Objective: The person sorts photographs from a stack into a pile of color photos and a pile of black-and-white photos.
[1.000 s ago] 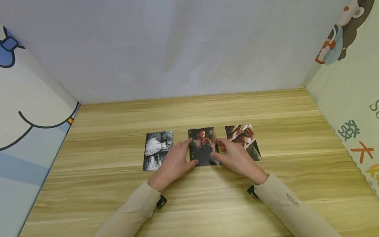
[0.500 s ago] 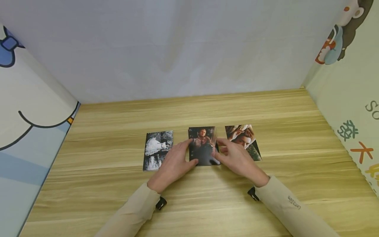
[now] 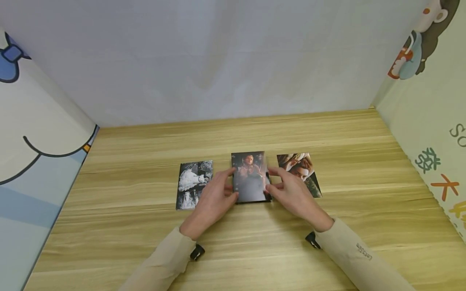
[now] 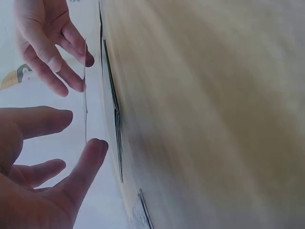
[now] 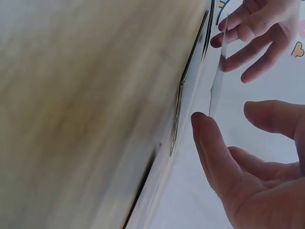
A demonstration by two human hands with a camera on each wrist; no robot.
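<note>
Holding a colour photo (image 3: 249,176) between them, the left hand (image 3: 212,199) and the right hand (image 3: 293,195) meet over the middle of the wooden table (image 3: 145,242). The left hand's fingertips press against the photo's left edge and the right hand's fingertips against its right edge, so the photo is pinched from both sides by nearly straight fingers. Both wrist views show it edge-on as a thin sheet (image 4: 85,95) lifted clear of the tabletop, with a gap between it and the wood. In the left wrist view the thumb (image 4: 88,160) touches the sheet's near end and the right hand's fingers (image 4: 52,57) touch its far part. In the right wrist view the same sheet (image 5: 218,78) runs between the right thumb (image 5: 209,143) and the left hand's fingers (image 5: 248,33).

A black-and-white photo (image 3: 194,184) lies flat on the table just left of the left hand. Another colour photo (image 3: 299,171) lies flat on the right, partly covered by the right hand. Both arms wear beige sleeves (image 3: 349,254), each with a small black clip at the wrist. A white back wall (image 3: 218,60) and cartoon-printed side panels (image 3: 426,121) enclose the table.
</note>
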